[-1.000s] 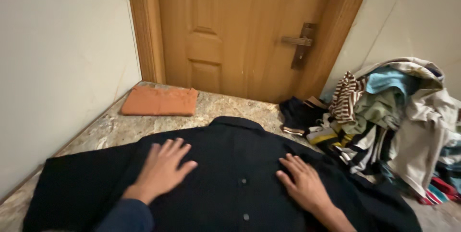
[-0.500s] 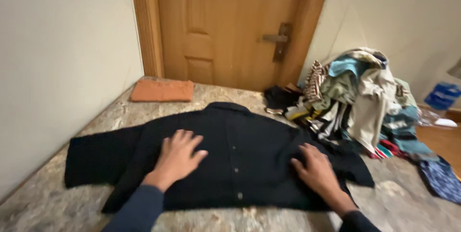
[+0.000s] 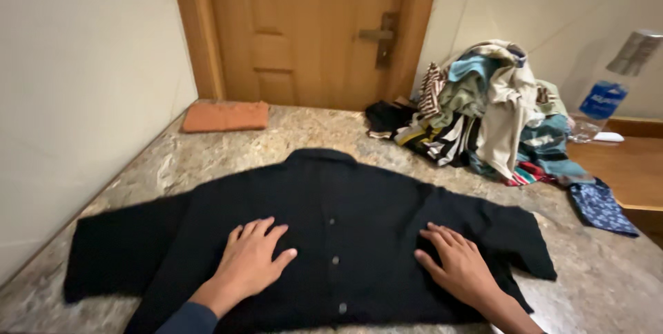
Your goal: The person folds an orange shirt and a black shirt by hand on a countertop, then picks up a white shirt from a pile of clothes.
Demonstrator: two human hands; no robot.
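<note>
Two open palms on one black button-up shirt (image 3: 359, 216), spread flat across the near edge of the speckled stone slab (image 3: 228, 151), collar toward the far edge. Heaped clothes (image 3: 483, 109) by the far right corner. Folded orange cloth (image 3: 225, 116) in the far left corner. Left hand (image 3: 252, 261) and right hand (image 3: 461, 268) pressed flat, fingers splayed, gripping nothing. Buttons between them, perhaps fastened.

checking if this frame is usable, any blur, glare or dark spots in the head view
Head view: dim warm indoor light, no glare; the black shirt is so dark its folds barely show; left hand and right hand fairly sharp; the clothes pile and bottle look soft; wide-angle bending at the edges.
</note>
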